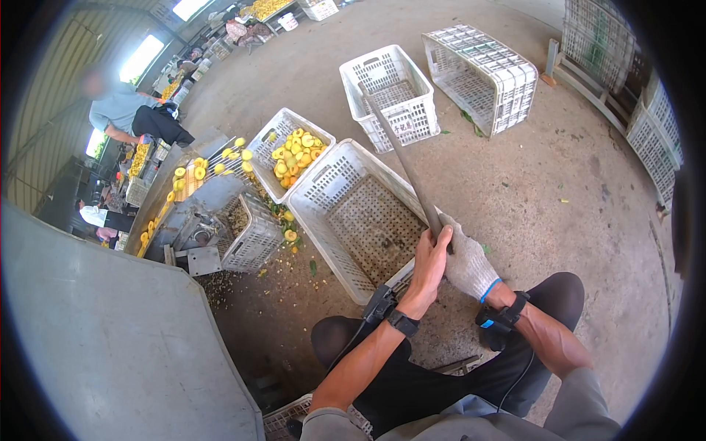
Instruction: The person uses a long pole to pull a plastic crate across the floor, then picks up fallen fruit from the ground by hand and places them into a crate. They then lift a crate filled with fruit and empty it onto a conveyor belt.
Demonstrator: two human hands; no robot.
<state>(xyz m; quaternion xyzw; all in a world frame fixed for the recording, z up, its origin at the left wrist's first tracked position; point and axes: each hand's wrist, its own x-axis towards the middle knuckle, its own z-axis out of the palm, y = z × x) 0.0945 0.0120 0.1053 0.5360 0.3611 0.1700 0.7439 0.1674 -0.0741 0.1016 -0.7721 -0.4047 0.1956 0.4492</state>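
Observation:
A long grey-brown stick point(403, 154) slants up and away from my hands, its far end over a white crate. My bare left hand point(428, 266) is closed around the lower part of the stick, thumb along it. Right beside it, my right hand point(466, 261), in a pale knitted glove with a blue cuff, grips the same stick. Just beyond my hands lies a white plastic crate point(298, 202) with dark residue on its perforated bottom. Another crate point(259, 156) holds yellow-orange halved fruit point(298, 156), touching the first one.
On the left, a metal machine point(193, 217) has fruit halves on its slatted chute, above a crate of small bits point(254, 237). A grey metal panel point(110, 316) fills the near left. More crates point(482, 77) stand ahead. A person point(121, 110) sits behind the machine.

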